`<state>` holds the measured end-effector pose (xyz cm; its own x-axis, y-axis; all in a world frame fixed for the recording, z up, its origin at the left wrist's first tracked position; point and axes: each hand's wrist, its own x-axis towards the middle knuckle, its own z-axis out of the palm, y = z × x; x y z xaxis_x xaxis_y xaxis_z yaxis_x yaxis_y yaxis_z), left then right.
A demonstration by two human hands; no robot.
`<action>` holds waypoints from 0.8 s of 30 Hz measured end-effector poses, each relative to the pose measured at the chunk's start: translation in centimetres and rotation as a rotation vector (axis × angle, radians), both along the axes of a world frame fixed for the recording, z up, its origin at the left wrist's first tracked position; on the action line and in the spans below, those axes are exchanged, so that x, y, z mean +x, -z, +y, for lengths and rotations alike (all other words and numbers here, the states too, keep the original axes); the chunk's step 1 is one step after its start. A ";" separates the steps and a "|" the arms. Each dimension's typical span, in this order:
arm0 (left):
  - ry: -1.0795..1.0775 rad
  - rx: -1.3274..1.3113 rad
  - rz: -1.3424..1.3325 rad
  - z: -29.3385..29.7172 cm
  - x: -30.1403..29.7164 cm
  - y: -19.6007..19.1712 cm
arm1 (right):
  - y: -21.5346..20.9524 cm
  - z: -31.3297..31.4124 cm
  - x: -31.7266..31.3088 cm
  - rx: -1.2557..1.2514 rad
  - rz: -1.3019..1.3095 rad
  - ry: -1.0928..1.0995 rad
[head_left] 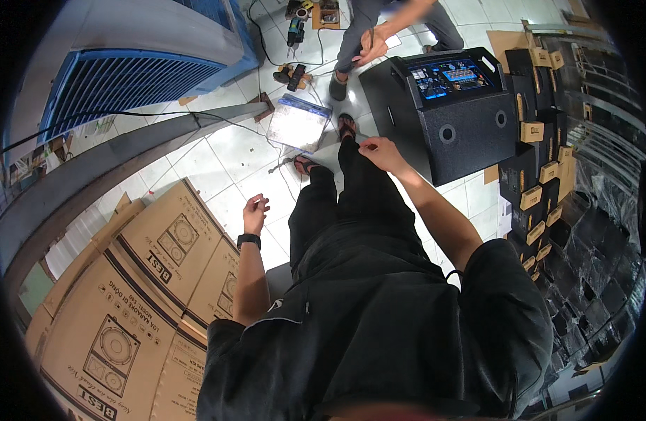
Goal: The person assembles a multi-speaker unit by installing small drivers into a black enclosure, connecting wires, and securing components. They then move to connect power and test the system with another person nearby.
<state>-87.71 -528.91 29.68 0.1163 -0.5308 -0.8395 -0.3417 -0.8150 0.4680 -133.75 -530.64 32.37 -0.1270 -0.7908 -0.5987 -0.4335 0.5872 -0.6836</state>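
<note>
My left hand (255, 210), with a black watch (249, 240) on its wrist, hangs over the tiled floor beside the cardboard boxes. Its fingers are loosely bent and apart, with nothing seen in them. Close by my right thigh is my right hand (380, 154), its fingers curled together; whatever may be in them is hidden. The nearest large thing to it is a black speaker cabinet (470, 137) on a dark mat, with two round sockets in its side. A control panel (453, 76) with blue lit graphics tops the cabinet. My right hand does not touch it.
Across from me, another person's hand (368, 48) holds a thin dark tool. A bright lamp panel (298, 125), a drill (295, 31) and cables lie on the floor. Large cardboard boxes (137, 281) stand left; black items with small cartons (531, 132) are stacked right.
</note>
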 end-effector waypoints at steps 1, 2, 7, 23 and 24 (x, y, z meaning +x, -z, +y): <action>0.020 0.005 0.020 -0.2 0.0 -0.1 | -0.6 -0.5 -0.4 -0.018 0.022 -0.017; 0.042 0.015 0.023 -0.5 -0.1 0.0 | -1.5 -0.5 -0.5 -0.035 -0.008 0.026; 0.120 0.003 0.031 -1.7 -0.4 0.8 | -7.8 -3.1 -1.9 -0.095 0.030 -0.093; -0.027 -0.058 0.105 -0.1 0.0 5.8 | -14.8 -4.8 0.5 -0.116 0.068 -0.388; -0.043 -0.057 0.098 -0.1 0.1 5.6 | -14.6 -4.9 0.9 -0.079 0.055 -0.388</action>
<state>-87.57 -529.01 24.05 0.0594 -0.5746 -0.8163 -0.2571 -0.7989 0.5437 -132.84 -535.53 47.01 0.1595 -0.8300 -0.5345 -0.6501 0.3192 -0.6896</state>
